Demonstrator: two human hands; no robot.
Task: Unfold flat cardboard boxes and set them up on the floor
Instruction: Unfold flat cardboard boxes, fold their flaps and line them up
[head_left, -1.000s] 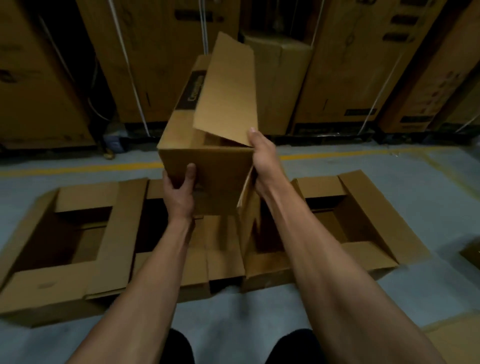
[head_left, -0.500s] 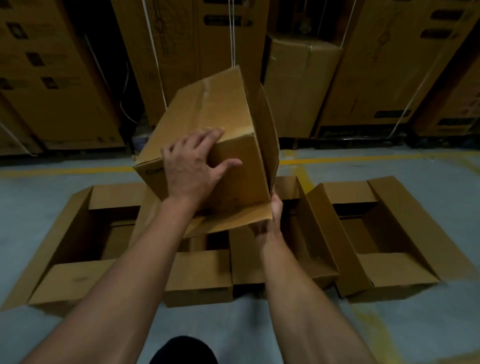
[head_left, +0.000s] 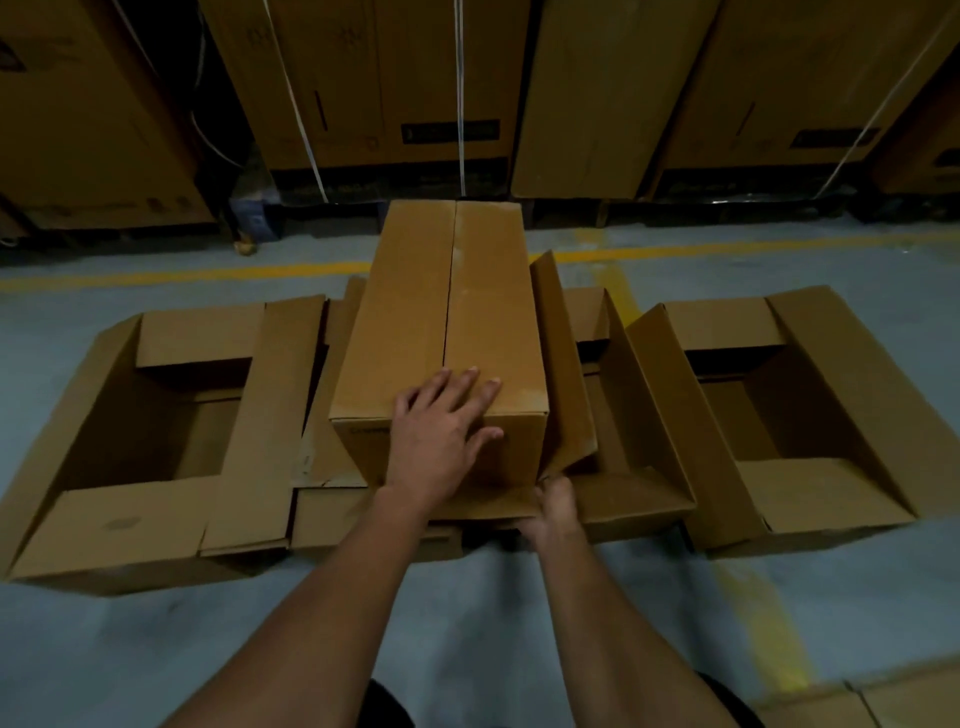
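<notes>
The cardboard box (head_left: 447, 332), plain brown corrugated board with a dull, slightly scuffed skin, lies long and rectangular with its two closed flaps meeting in a straight seam facing up; it sits over the row of open boxes (head_left: 171, 415) on the grey floor (head_left: 467, 613). We see our left hand (head_left: 441, 436) spread flat, fingers straight, pressing on its near top edge, while our right hand (head_left: 556, 504) pinches the loose flap (head_left: 563, 364) at the lower right corner. Half a second ago the box was tilted in the air, the left hand draped over its corner; now it has come down level between its neighbours, and the tall strapped cartons (head_left: 384, 83) behind stand as before.
</notes>
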